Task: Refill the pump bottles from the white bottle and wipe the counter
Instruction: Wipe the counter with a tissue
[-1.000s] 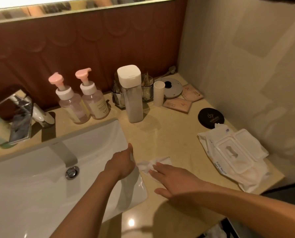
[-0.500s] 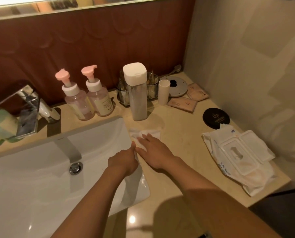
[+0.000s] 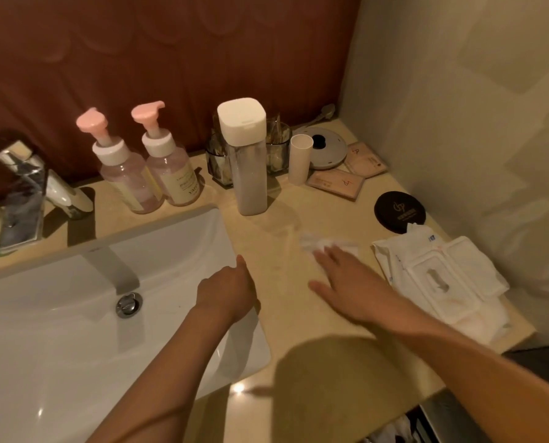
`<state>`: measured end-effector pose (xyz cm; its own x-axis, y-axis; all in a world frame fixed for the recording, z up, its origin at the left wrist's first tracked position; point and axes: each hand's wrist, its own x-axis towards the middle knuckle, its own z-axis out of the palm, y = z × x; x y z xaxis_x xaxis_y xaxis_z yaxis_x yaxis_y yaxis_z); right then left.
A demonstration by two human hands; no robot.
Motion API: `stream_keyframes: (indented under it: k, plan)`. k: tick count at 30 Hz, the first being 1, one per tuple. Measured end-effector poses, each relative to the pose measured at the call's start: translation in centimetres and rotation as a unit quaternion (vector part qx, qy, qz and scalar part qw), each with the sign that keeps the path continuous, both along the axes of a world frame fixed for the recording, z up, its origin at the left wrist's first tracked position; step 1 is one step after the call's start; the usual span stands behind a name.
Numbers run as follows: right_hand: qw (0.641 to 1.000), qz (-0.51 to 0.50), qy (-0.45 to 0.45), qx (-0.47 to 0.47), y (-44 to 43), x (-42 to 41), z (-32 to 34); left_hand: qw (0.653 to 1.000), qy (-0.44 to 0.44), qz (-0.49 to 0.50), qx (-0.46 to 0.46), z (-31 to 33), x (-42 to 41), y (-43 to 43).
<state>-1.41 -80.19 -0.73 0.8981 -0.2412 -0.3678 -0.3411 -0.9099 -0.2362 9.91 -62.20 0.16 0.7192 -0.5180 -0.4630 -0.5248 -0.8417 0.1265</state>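
With the right grip spread flat, fingers straight and apart, presses a thin, crumpled white wipe onto the polished beige stone surface. Wipe blurred, lying under and just beyond the fingertips. Rests the left grip on the right rim of the glossy white sink, thumb pointing away and fingers tucked out of sight under the knuckles. Cannot tell whether curled round anything.

Beyond the right grip and to its left, well apart from it, the white bottle: upright, tall, square in section with rounded corners, frosted translucent wall, matte white cap on. Left of that, beyond the left grip, the first pump bottle and the second pump bottle. Side by side, close together, round clear pinkish plastic, white collars, pink pump heads, pale labels.

Just right of the right grip, a soft white wipes pack, its rigid flip lid open. Beyond the pack, a flat round black coaster with pale print. Right of the white bottle, near the back wall, a small white cylindrical cup and two flat pink sachets.
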Motion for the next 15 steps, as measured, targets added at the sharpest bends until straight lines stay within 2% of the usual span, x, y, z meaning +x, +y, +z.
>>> stream_keyframes:
  k: [3,7,15]
  plan:
    - [0.999,-0.028,0.003,-0.038,-3.5,5.4,-0.2,1.000,0.007,0.004,-0.005,0.1,0.1,0.1]
    - [0.999,-0.034,0.021,-0.006,-3.0,10.1,-0.1,1.000,0.017,0.006,-0.002,0.3,0.1,0.2]
    - [0.997,0.021,-0.070,0.031,4.7,5.5,-2.2,1.000,0.017,0.016,-0.006,-0.4,0.3,0.5]
